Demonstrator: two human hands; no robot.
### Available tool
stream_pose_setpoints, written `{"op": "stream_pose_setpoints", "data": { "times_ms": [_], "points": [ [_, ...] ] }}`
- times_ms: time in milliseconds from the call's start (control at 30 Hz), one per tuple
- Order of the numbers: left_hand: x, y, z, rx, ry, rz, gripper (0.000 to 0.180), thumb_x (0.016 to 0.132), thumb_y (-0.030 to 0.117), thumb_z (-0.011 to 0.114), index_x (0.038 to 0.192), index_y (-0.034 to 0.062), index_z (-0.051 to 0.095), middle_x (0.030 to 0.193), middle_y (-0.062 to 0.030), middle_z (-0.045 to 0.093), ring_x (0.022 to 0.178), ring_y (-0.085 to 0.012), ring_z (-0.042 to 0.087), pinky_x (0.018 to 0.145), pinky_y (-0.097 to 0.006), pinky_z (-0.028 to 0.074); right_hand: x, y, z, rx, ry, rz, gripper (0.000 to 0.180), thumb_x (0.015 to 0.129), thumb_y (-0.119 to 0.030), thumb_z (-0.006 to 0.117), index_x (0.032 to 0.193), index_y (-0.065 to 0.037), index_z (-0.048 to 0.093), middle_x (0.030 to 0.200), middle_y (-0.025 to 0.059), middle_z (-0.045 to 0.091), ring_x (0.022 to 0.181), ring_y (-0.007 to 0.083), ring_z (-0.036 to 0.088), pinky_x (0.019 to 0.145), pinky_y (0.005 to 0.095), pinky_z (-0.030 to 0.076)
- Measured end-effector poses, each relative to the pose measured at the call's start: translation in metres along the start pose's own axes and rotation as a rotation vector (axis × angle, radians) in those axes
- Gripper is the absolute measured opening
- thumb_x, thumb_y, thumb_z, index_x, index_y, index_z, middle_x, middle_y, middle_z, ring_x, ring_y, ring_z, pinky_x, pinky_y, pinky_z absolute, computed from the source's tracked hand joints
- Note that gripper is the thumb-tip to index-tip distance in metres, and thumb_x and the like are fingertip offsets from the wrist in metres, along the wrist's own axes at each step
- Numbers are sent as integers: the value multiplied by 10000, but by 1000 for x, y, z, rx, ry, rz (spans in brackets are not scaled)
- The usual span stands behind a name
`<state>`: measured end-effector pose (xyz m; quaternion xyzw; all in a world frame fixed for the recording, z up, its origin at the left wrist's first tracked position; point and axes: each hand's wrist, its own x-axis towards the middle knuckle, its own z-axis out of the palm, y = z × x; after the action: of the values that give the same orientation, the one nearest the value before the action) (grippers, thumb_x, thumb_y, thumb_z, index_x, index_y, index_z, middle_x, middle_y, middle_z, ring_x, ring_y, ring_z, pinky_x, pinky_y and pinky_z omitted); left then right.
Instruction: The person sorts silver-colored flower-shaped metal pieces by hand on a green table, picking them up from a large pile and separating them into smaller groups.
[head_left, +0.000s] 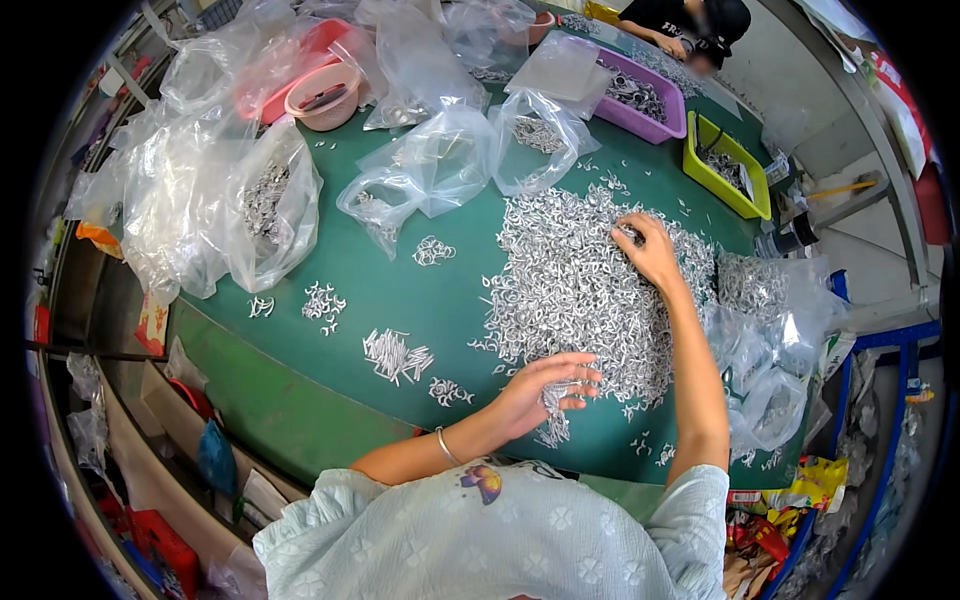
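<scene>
A wide heap of small silver metal pieces (570,290), many of them shaped like little hooks or loops, is spread over the green table. My left hand (550,388) is at the heap's near edge, its fingers curved around a cluster of these metal pieces (555,410) that hangs below the palm. Farther off, at the upper right of the heap, my right hand (650,250) rests with its fingers and thumb bent down among the pieces. Whatever lies between those fingertips is too small to make out.
Small sorted piles, including short silver rods (396,355) and wire rings (434,251), lie left of the heap. Clear plastic bags (190,190), a pink bowl (323,100), a purple bin (640,118) and a yellow-green basket (728,185) stand around. Another person (690,30) works at the far end.
</scene>
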<state>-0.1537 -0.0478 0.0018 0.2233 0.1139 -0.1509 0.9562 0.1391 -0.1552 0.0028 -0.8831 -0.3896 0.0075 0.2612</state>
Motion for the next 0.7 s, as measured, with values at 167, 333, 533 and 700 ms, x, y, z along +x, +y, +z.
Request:
{"op": "stream_pose_setpoints", "data": {
  "times_ms": [167,333,533,700],
  "points": [
    [2,-2,-1,0,-2,9,355,986,165,493,1299,-1,511,1141,-129,617,1004,-207,606,825,-323,503,-6,-7,-4,-48,16,-30,335,815,-302,663,1070,-85,676,1115,119,648,1087,337,559,975,426,406],
    [3,-5,2,-8,-13,10,346,983,157,497,1288,-7,516,1119,-125,621,992,-209,604,820,-318,501,-19,-20,9,-121,105,-120,344,805,-281,663,1097,-99,664,1165,89,639,1132,308,525,983,419,399],
    [1,-8,-5,-14,-12,43,351,982,147,495,1293,-13,512,1107,-118,621,972,-197,597,792,-305,493,-31,-28,-4,-101,44,-98,275,790,-234,670,1006,-64,666,1070,89,647,1049,312,536,944,410,411],
    [-1,-7,-7,-31,6,46,360,970,146,506,1291,-18,513,1073,-104,618,955,-186,577,768,-297,465,-55,-25,-9,-14,138,-198,207,762,-159,680,932,-44,652,1003,98,652,960,310,544,918,402,410]
  ]
}}
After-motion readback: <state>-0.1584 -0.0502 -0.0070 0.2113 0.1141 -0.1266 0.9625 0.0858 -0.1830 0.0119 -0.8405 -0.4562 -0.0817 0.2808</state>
